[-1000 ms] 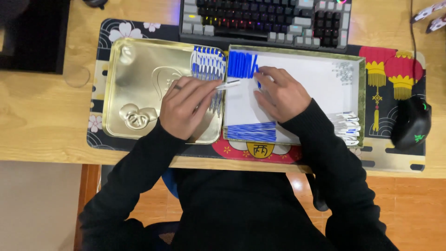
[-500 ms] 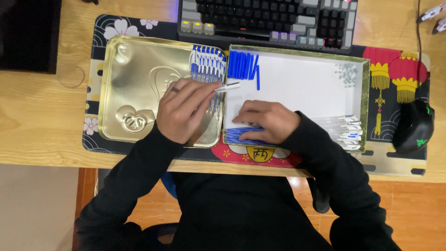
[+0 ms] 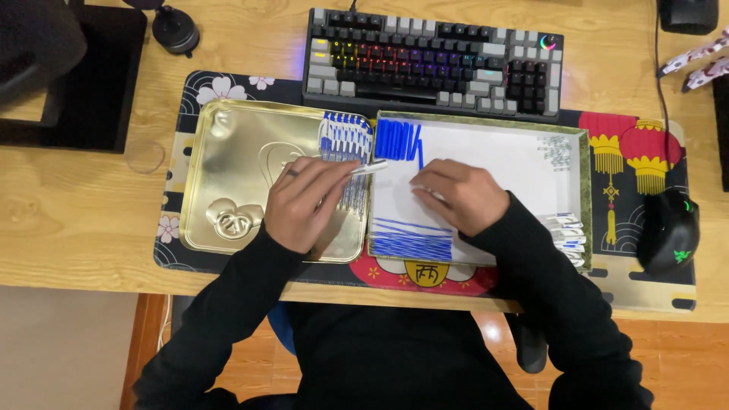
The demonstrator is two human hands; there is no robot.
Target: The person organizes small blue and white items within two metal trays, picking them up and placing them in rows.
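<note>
A: Entry, left to right. Gold embossed metal tin lid (image 3: 228, 175) lies flat on the patterned black desk mat (image 3: 171, 250). A row of white-and-blue pen barrels (image 3: 343, 144) sits along its right edge.

B: Left hand?

A: The left hand (image 3: 304, 201) rests over the lid's right half, fingers closed around a slim white pen barrel (image 3: 370, 168). The barrel's long axis runs left-right, tipped slightly upward, its free end pointing across the seam toward the white-lined shallow box tray (image 3: 501, 152).

B: And the right?

A: The right hand (image 3: 462, 196) lies palm down in the tray, fingers curled; whether it pinches anything I cannot tell. The held barrel's tip lies just left of it and slightly higher, close but apart. The left hand is plainly the nearer.

B: Other stock?

A: Blue pen caps (image 3: 396, 140) at the tray's upper left, thin blue ink refills (image 3: 410, 239) at its lower left.

B: Surface, room?

A: Light wooden desk (image 3: 76, 212); backlit keyboard (image 3: 433, 61) behind, black mouse (image 3: 670, 231) at right.
</note>
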